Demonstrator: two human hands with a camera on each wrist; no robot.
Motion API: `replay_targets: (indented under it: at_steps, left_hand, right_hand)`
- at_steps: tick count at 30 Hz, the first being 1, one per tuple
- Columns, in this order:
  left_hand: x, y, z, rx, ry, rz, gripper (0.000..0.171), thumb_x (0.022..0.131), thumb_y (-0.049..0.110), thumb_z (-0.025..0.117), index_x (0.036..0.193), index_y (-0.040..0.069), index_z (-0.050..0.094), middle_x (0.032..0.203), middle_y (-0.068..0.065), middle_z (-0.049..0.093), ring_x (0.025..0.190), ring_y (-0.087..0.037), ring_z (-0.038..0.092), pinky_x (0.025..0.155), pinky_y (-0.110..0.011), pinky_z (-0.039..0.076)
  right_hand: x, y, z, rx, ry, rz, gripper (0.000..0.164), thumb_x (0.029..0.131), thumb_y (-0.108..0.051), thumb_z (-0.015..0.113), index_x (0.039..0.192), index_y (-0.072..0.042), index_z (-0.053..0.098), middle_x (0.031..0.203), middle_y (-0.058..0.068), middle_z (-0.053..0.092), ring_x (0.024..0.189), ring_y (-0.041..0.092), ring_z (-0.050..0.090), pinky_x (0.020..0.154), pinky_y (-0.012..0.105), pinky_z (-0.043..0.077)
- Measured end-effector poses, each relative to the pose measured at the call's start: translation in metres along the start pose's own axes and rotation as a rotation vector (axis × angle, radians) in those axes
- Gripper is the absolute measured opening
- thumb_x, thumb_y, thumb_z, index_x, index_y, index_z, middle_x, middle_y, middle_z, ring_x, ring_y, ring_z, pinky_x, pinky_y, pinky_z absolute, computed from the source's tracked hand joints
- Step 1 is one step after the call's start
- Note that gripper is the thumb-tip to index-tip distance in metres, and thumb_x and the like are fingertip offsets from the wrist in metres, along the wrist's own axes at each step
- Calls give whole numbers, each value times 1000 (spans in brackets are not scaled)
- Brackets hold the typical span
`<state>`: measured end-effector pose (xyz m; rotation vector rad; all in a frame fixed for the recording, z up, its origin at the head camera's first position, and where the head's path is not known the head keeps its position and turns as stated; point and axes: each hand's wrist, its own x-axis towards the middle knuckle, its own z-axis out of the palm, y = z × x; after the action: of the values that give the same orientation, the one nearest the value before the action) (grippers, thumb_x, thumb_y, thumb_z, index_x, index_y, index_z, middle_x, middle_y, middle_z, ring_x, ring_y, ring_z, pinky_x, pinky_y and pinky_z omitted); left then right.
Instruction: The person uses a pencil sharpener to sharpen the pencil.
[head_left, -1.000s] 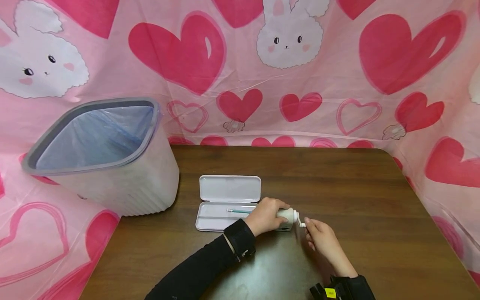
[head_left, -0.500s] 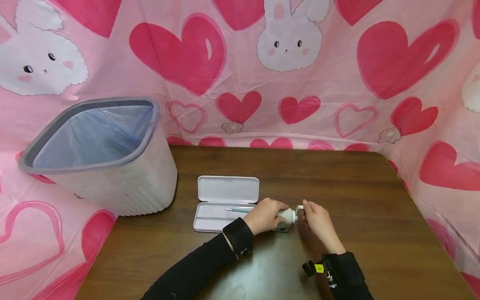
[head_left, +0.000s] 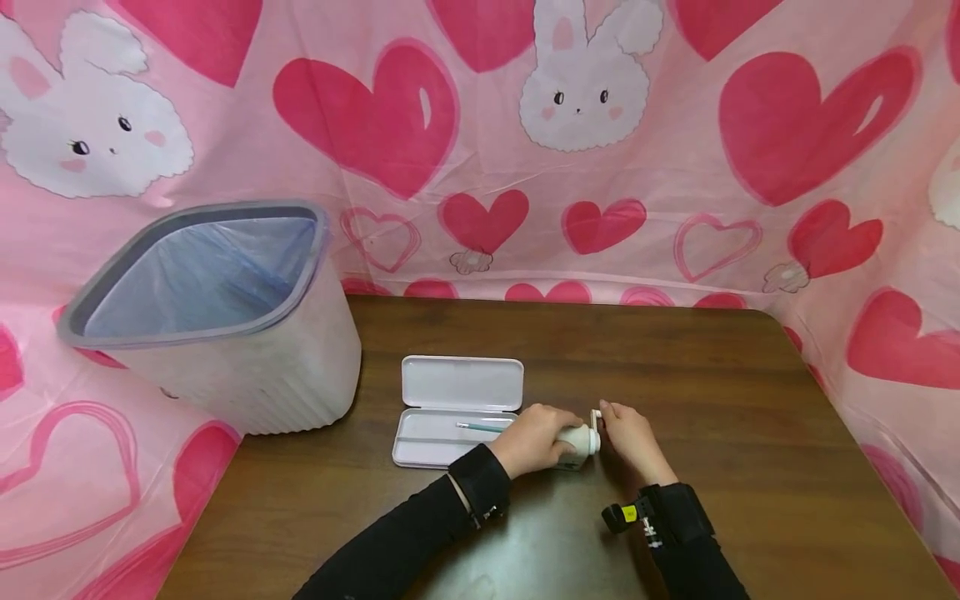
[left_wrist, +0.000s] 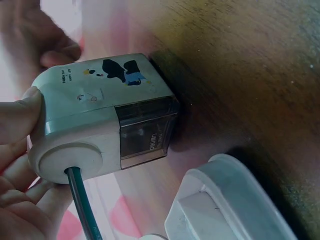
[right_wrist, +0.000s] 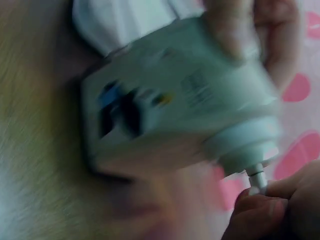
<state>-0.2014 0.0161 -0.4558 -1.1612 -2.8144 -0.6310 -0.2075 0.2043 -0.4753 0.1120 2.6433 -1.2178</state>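
A pale green pencil sharpener with a dark clear shavings drawer stands on the table, a cartoon print on its side. My left hand grips its top, thumb and fingers on either side. A teal pencil sticks out of its front hole; in the head view the pencil lies over the open case. At the sharpener's back end, my right hand pinches the knob of the white crank, which points upward in the head view. In the right wrist view the sharpener is blurred and the crank knob sits between fingertips.
An open white pencil case lies left of the sharpener, its lid folded back. A white bin with a blue liner stands at the table's left. A pink heart-print cloth hangs behind the brown table.
The crank has swung from pointing down to pointing up, with my right hand going round with it, away from me. My left hand has stayed on the sharpener.
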Motion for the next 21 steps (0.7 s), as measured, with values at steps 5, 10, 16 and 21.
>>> replay_targets:
  at_steps: [5, 10, 16, 21]
  left_hand:
    - [-2, 2, 3, 18, 32, -21, 32, 81, 22, 75, 111, 12, 69, 103, 3, 71, 93, -9, 65, 81, -20, 49]
    - [-1, 3, 5, 19, 77, -45, 31, 80, 21, 76, 109, 12, 70, 103, 3, 71, 94, -9, 65, 83, -19, 49]
    - [-3, 4, 8, -4, 104, -68, 31, 79, 23, 77, 107, 11, 71, 102, 2, 71, 92, -8, 65, 80, -19, 49]
    - [-4, 3, 11, -21, 117, -90, 30, 79, 22, 77, 107, 12, 71, 101, 4, 71, 90, -6, 65, 77, -17, 48]
  right_hand:
    - [2, 12, 8, -57, -40, 20, 42, 103, -28, 34, 76, -6, 55, 51, 2, 45, 43, 18, 49, 53, 31, 40]
    - [-3, 15, 9, -165, -42, -11, 40, 103, -29, 35, 93, -2, 63, 53, 5, 48, 43, 19, 50, 53, 31, 39]
    - [-11, 17, 14, -276, -50, 7, 40, 102, -31, 37, 104, -3, 65, 54, 5, 51, 43, 17, 51, 47, 31, 37]
    - [-17, 18, 17, -295, -28, 25, 37, 101, -29, 40, 98, -4, 67, 51, 4, 51, 42, 18, 50, 44, 33, 37]
